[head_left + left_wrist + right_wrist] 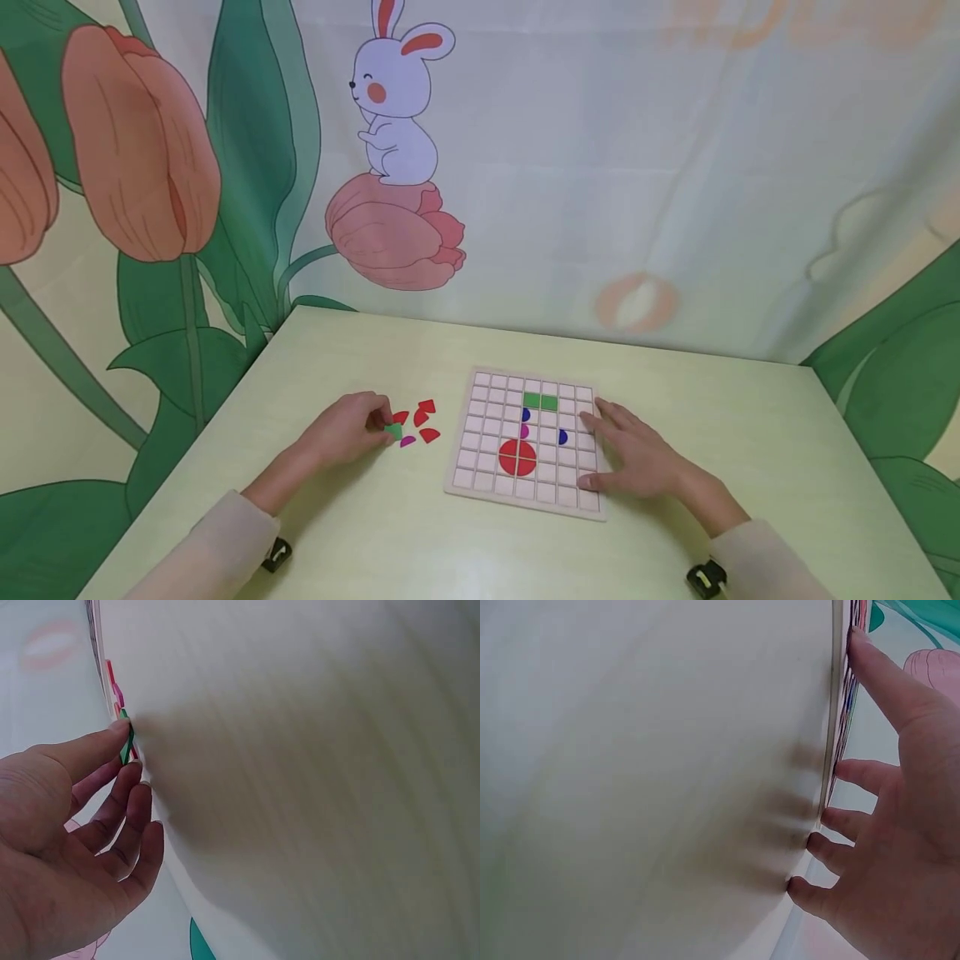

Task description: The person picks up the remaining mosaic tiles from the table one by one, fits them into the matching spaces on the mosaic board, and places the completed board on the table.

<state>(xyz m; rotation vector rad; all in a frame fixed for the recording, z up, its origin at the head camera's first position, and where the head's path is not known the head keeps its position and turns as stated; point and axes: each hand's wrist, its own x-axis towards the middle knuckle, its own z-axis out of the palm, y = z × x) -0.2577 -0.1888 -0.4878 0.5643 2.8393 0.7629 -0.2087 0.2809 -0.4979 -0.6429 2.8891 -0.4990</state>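
My left hand (351, 429) pinches a green square tile (393, 432) between thumb and fingertips, left of the board; the left wrist view shows the tile (127, 742) edge-on. Beside it lie several loose red quarter-circle tiles (429, 435) and a magenta half-circle tile (408, 442). A pale wooden grid board (480, 437) carries two green squares (541, 402), a red circle of quarter tiles (517, 457), two blue half-circles (562, 437) and a magenta half-circle (524, 431). My right hand (637, 450) rests with spread fingers on the board's right edge.
The pale yellow-green table (360, 533) reaches back to a curtain (570, 167) printed with a rabbit and tulips. A black strap fitting (277, 554) is at the left wrist, another (706, 578) at the right.
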